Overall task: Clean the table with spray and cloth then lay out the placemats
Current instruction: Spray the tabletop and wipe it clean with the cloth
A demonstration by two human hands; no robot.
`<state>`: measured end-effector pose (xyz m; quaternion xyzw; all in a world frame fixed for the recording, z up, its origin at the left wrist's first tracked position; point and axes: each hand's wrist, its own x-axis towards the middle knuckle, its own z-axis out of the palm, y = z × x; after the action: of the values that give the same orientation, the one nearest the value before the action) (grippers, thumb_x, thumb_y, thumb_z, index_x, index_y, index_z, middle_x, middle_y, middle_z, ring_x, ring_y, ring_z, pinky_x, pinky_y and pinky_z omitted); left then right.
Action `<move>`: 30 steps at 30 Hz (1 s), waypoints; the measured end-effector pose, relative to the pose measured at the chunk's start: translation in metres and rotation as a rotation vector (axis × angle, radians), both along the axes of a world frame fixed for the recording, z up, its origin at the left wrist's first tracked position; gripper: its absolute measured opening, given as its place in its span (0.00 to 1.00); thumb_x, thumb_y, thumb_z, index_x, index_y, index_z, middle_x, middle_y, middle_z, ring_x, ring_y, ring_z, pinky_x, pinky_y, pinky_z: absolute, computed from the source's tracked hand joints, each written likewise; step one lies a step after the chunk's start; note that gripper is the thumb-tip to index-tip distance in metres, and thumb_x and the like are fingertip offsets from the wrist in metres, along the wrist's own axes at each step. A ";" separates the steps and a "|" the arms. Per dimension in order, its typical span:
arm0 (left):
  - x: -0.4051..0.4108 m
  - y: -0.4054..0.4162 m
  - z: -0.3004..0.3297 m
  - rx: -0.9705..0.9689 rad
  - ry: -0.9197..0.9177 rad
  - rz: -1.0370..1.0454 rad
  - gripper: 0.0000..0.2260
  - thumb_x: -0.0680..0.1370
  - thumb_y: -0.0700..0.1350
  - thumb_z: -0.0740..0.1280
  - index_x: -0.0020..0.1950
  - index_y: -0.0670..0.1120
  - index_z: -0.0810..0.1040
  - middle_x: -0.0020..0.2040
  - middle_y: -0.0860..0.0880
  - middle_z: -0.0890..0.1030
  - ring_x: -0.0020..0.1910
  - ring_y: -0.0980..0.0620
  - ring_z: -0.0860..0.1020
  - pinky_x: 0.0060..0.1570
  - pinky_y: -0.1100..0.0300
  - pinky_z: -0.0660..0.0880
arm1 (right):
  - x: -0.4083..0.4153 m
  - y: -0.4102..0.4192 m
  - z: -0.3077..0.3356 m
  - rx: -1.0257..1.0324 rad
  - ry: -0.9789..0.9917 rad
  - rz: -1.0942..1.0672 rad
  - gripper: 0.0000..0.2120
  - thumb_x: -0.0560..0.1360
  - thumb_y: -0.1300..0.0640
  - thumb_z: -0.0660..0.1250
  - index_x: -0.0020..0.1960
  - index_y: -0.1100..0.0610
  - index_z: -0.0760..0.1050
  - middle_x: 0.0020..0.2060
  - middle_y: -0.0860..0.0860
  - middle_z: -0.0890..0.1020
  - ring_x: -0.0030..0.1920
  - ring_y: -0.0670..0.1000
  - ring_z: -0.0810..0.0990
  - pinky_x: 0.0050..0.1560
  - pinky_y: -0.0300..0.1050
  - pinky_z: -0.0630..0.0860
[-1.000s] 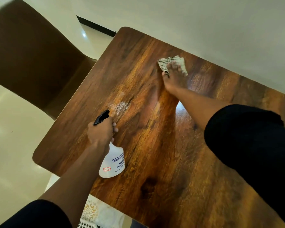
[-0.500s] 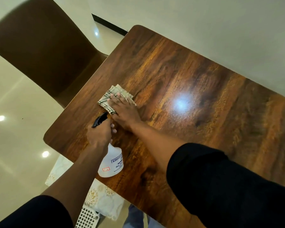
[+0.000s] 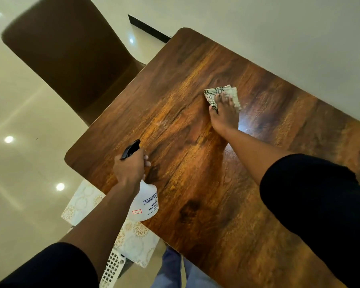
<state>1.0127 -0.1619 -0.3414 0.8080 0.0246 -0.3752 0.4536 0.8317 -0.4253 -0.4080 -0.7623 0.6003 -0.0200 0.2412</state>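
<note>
Right hand (image 3: 223, 116) presses flat, fingers straight, on the cloth (image 3: 222, 96) mid-bench (image 3: 195, 163). Left hand (image 3: 130, 168) grips the bottle (image 3: 147, 202) standing near the bench's left edge.

home dining rm: table (image 3: 195, 163), chair (image 3: 71, 55)

The left hand (image 3: 130, 168) covers the neck and trigger of the spray bottle (image 3: 147, 201), whose label print is too small to read in full. The right hand (image 3: 224, 113) hides the middle of the cloth (image 3: 216, 93). The table (image 3: 195, 183) is cut off at the right and near edges. The placemats (image 3: 133, 240) lie partly under the table edge and the left arm. The chair (image 3: 71, 55) is blurred.
</note>
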 end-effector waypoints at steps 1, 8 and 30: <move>-0.002 0.002 0.001 0.000 0.004 0.010 0.11 0.80 0.45 0.71 0.57 0.39 0.83 0.36 0.46 0.85 0.34 0.49 0.80 0.29 0.57 0.71 | 0.007 0.004 0.001 0.005 0.011 -0.026 0.29 0.85 0.45 0.55 0.84 0.47 0.54 0.84 0.48 0.52 0.84 0.55 0.47 0.81 0.60 0.45; 0.000 0.023 0.001 0.014 -0.027 0.054 0.13 0.80 0.46 0.72 0.60 0.39 0.83 0.39 0.44 0.86 0.29 0.53 0.80 0.29 0.59 0.72 | 0.089 0.107 0.009 -0.002 0.015 0.512 0.30 0.86 0.43 0.53 0.85 0.47 0.49 0.84 0.49 0.50 0.84 0.56 0.46 0.80 0.58 0.41; -0.033 0.058 -0.004 0.052 0.041 -0.019 0.21 0.78 0.49 0.73 0.66 0.37 0.81 0.39 0.44 0.87 0.24 0.57 0.78 0.22 0.61 0.71 | -0.028 0.089 -0.002 -0.013 -0.045 -0.073 0.31 0.83 0.49 0.60 0.84 0.48 0.57 0.84 0.48 0.55 0.83 0.54 0.50 0.82 0.59 0.48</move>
<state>0.9798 -0.1034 -0.3456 0.8119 0.0361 -0.3954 0.4281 0.8034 -0.3367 -0.4104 -0.7410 0.6217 -0.0500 0.2488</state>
